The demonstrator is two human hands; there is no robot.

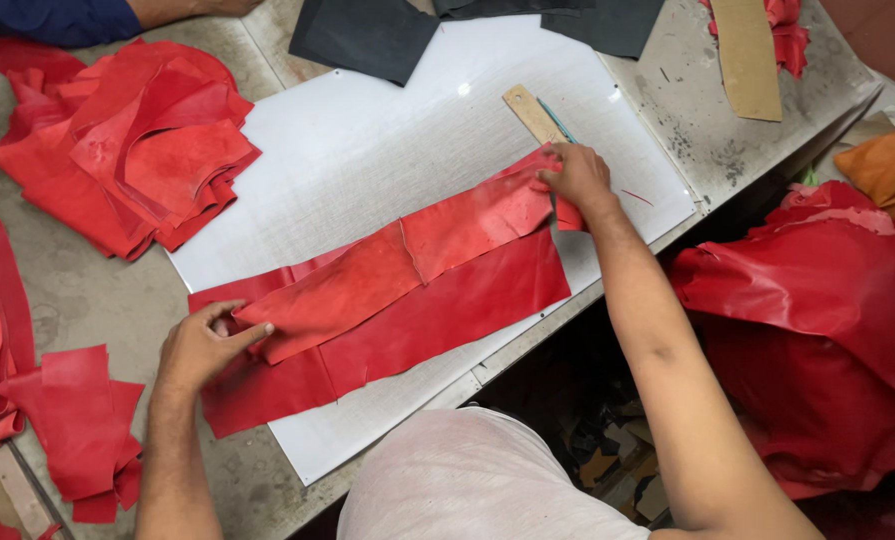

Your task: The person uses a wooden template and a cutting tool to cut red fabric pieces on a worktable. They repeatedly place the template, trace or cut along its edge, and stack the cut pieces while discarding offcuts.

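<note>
A long strip of red leather (387,265) lies diagonally on a white cutting board (367,130), over a wider red piece (437,320) with a smoother, slightly shiny face. The upper strip looks more matte and grainy, and a thin seam or cut line crosses it near the middle. Its edges are uneven.

The left hand (202,345) rests at the lower end of the strip, fingers closed on the edge, thumb and forefinger pinching the leather. The right hand (575,175) presses the upper end, fingers bent together on the material; whether it pinches or only presses down is hard to tell. Just beside this hand a wooden ruler (533,112) lies on the board, with a thin bluish tool next to it, too small to identify.

A pile of red leather scraps (132,145) lies at the left on the grey worn table (87,290). Dark grey pieces (367,35) are cut off by the top edge. A big glossy red hide (817,300) hangs at the right, partly out of view. Another person's blue sleeve (62,18) shows at the top left corner.
</note>
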